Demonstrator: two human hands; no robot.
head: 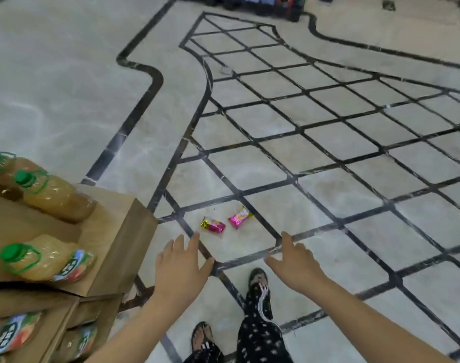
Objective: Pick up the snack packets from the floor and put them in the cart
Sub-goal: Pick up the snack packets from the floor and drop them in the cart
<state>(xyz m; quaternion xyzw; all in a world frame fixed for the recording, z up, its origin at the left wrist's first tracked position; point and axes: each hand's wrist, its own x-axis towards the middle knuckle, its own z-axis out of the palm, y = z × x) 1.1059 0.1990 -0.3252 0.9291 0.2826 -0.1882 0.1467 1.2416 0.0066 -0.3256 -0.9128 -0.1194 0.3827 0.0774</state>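
Left packet (213, 225), pink with a gold end, and right packet (240, 217), pink and yellow, lie on the floor (328, 153). They sit just beside each other, not touching, inside one pale tile of the black lattice pattern.

Left hand (181, 263) is stretched forward, palm down, fingers spread. Grip wide, holding nothing. Its fingertips sit just short of the left packet in the picture, no contact.

Right hand (294, 260) is also forward, fingers loosely spread. Grip wide, holding nothing. It is to the right of both packets and apart from them. The packets lie between the two hands and a little ahead.

A wooden shelf (119, 231) is at the left edge, near the left hand. It carries juice bottles (48, 192) with green caps, lying tilted, with more on the lower tiers.

Below the hands are black patterned trousers (257, 323) and a front sandal (259, 277) on the floor, with a back sandal (202, 334) behind it.

A small grey object (225, 70) lies far up the floor. Dark items (263, 3) along the top edge are too blurred to identify.
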